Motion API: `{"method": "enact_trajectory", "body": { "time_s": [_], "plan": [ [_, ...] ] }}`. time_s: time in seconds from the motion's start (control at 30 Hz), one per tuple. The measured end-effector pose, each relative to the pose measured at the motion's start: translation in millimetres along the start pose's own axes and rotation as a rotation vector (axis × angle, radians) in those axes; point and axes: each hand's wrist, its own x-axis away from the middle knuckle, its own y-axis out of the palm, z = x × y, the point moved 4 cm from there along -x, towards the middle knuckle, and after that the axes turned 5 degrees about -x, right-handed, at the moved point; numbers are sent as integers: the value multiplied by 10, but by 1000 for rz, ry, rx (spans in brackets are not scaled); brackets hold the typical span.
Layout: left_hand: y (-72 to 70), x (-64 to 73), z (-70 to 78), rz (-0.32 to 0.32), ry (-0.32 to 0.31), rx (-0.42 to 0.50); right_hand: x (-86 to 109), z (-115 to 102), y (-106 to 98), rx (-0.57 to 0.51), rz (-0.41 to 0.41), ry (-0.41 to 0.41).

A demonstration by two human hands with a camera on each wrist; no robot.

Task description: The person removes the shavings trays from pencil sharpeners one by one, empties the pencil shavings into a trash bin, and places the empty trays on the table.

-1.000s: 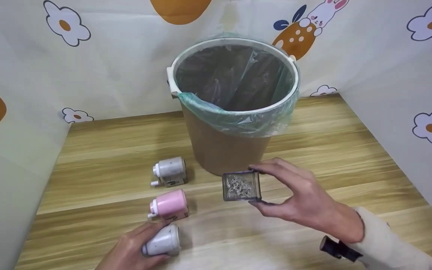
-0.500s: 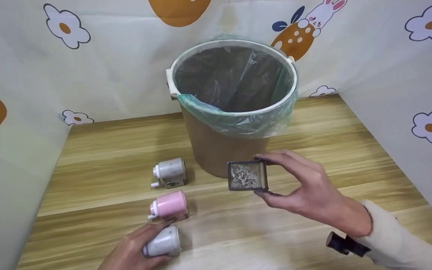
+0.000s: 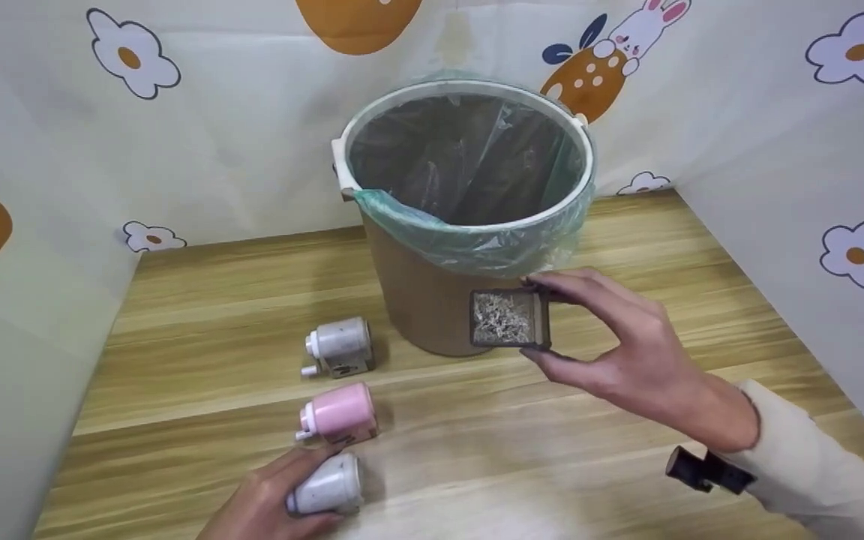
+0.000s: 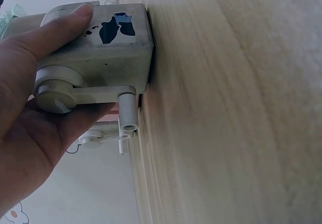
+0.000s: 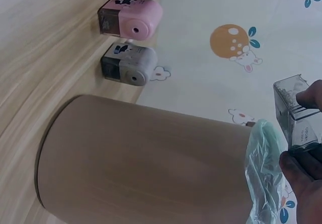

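Observation:
My right hand (image 3: 627, 349) holds a small see-through shavings drawer (image 3: 503, 319) between thumb and fingers, in front of the bin's lower wall. Pale and dark pencil shavings lie inside it. The left hand (image 3: 267, 487) grips a white crank pencil sharpener (image 3: 331, 486) standing on the table. In the left wrist view the thumb lies on the sharpener's patterned side, and its crank handle (image 4: 105, 94) points down. Beyond it stand a pink sharpener (image 3: 343, 411) and a greyish-white sharpener (image 3: 342, 346), in a row. The right wrist view catches the drawer (image 5: 289, 116) at its right edge.
A tall brown bin (image 3: 432, 307) with a white rim and a green plastic liner (image 3: 492, 251) stands at the back. Printed cloth walls (image 3: 237, 135) enclose the wood-grain table (image 3: 199, 300) behind and at both sides.
My right hand has carried the drawer up and to the right in the head view, farther out over the table. The left hand has stayed on the white sharpener.

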Motion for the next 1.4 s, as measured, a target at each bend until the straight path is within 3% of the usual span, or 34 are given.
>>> {"method": "enact_trajectory", "body": {
  "time_s": [0.2, 0.47, 0.67, 0.83, 1.2, 1.4],
  "plan": [
    [-6, 2, 2, -7, 0, -4, -54, -3, -39, 7, 1, 16],
    [-3, -3, -15, 16, 47, -29, -164, 3, -86, -15, -3, 24],
    [7, 6, -49, 65, 121, -59, -266, 68, -148, -41, -15, 132],
    [24, 6, -48, 19, 62, -17, -331, 116, -195, -41, -11, 192],
    [43, 5, -42, -36, 9, 20, -523, 167, -310, 4, 34, 94],
    [60, 15, -61, -47, -4, 29, -600, 205, -359, 8, 42, 128]
  ]
}}
